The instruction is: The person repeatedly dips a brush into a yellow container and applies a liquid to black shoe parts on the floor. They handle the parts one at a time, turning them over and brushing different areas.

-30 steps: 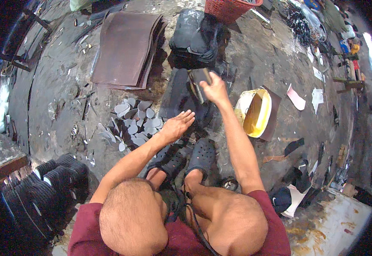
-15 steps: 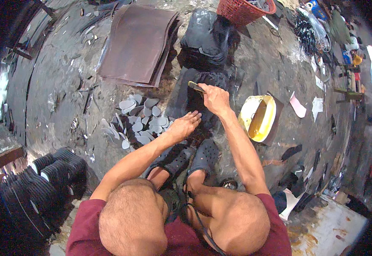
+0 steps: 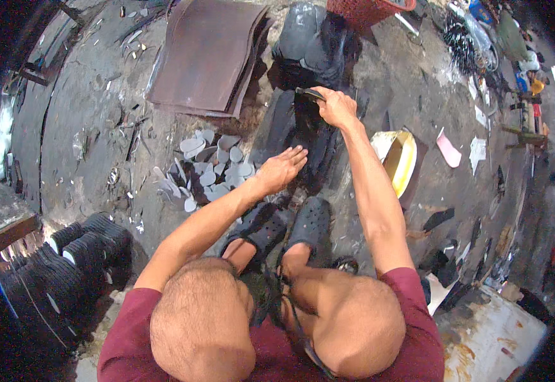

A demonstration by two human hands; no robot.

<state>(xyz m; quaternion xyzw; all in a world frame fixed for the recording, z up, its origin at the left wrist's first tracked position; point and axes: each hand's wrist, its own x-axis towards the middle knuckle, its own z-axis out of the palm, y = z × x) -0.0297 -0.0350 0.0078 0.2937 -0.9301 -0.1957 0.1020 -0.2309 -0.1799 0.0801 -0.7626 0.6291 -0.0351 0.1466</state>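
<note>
My right hand [image 3: 337,108] grips a short, dark, flat brush [image 3: 309,93] above the far end of a black sheet [image 3: 276,124]. What the brush tip touches is hard to make out. My left hand [image 3: 282,169] lies palm down with its fingers stretched out, at the near left part of the black sheet. Left of that hand, a loose heap of grey oval pieces [image 3: 217,170] covers the floor. A cut-open white and yellow container [image 3: 407,164] stands right of my right forearm; earlier, amber liquid showed inside it.
A stack of brown sheets [image 3: 204,54] lies far left, beside a black bundle [image 3: 309,41] and a red basket [image 3: 370,11]. Black soles [image 3: 74,267] stand in rows near left. Scraps, including a pink piece [image 3: 447,151], dot the floor. My clogs [image 3: 309,223] are close by.
My right hand has moved the brush away from me, toward the far end of the black sheet. My left hand has shifted slightly farther forward, and the view has tilted a little.
</note>
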